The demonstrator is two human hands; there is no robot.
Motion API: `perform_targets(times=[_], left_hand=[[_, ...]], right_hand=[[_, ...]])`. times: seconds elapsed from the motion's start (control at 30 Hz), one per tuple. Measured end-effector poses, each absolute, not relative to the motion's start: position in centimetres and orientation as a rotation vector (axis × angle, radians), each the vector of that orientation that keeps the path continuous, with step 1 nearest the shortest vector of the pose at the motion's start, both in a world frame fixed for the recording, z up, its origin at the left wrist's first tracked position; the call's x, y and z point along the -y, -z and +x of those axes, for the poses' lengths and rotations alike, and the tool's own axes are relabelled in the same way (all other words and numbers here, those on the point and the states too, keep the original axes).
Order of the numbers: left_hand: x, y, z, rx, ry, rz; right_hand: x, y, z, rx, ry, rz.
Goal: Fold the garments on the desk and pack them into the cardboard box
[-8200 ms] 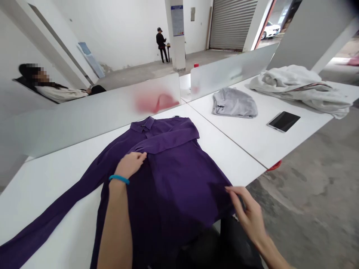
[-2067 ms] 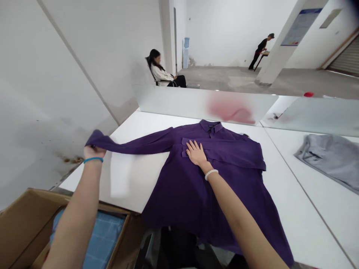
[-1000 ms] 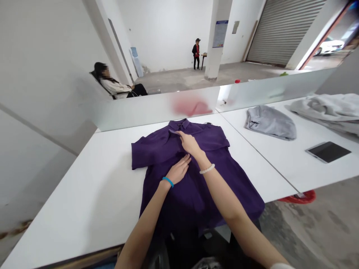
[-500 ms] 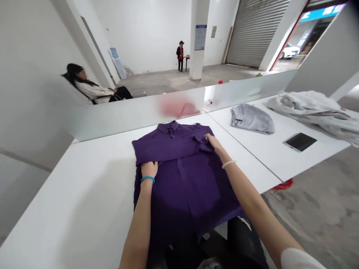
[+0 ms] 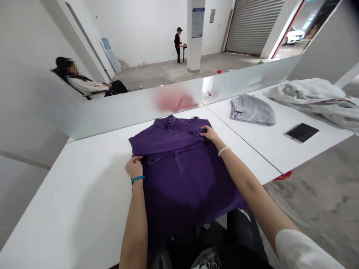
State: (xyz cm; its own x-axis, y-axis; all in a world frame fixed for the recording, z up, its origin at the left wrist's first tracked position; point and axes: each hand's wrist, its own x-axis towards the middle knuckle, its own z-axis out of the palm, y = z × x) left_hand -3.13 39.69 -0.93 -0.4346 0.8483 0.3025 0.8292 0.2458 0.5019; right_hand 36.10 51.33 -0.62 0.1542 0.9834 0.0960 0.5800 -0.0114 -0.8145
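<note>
Purple shirt flat on white table, both hands at its folded edges.

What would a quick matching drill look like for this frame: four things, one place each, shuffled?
Things:
1. purple shirt
2. grey garment
3. tablet
4. left hand

Places:
A. at the shirt's left edge, by the folded sleeve
B. flat on the right table, near its front edge
C. bunched on the right table, near the divider
D. spread on the near table, collar away from the person

Pairs: 1-D, 2-C, 3-B, 4-A
</note>
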Motion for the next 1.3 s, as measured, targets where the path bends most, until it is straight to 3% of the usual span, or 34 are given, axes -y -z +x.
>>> perform_targets(times=[0.17, 0.4, 0.6, 0.9, 1.1, 1.3], left_hand=[[-39.1, -1.7, -3.1, -2.470, -1.111, 1.636], [-43.2, -0.5, 1.9, -2.215, -0.546, 2.049], [-42.7, 2.1, 0.6, -2.294, -0.312, 2.033], [-43.1, 2.3, 0.3, -2.309, -0.336, 2.035], [-42.7, 2.0, 0.2, -2.302, -0.397, 2.055], [-39.5, 0.4, 2.4, -2.086, -0.427, 2.374]], right_hand=[[-50.5, 0.4, 35.4, 1.553, -0.576, -1.783], [-48.4, 0.8, 30.2, 1.861, -0.034, -1.753], [-48.2, 3.4, 30.7, 1.951, -0.139, -1.839], [-48.4, 3.6, 30.9, 1.863, -0.043, -1.903], [-48.2, 2.3, 30.6, 1.851, -0.165, -1.943], [-41.9, 1.2, 28.1, 2.194, -0.062, -1.557]])
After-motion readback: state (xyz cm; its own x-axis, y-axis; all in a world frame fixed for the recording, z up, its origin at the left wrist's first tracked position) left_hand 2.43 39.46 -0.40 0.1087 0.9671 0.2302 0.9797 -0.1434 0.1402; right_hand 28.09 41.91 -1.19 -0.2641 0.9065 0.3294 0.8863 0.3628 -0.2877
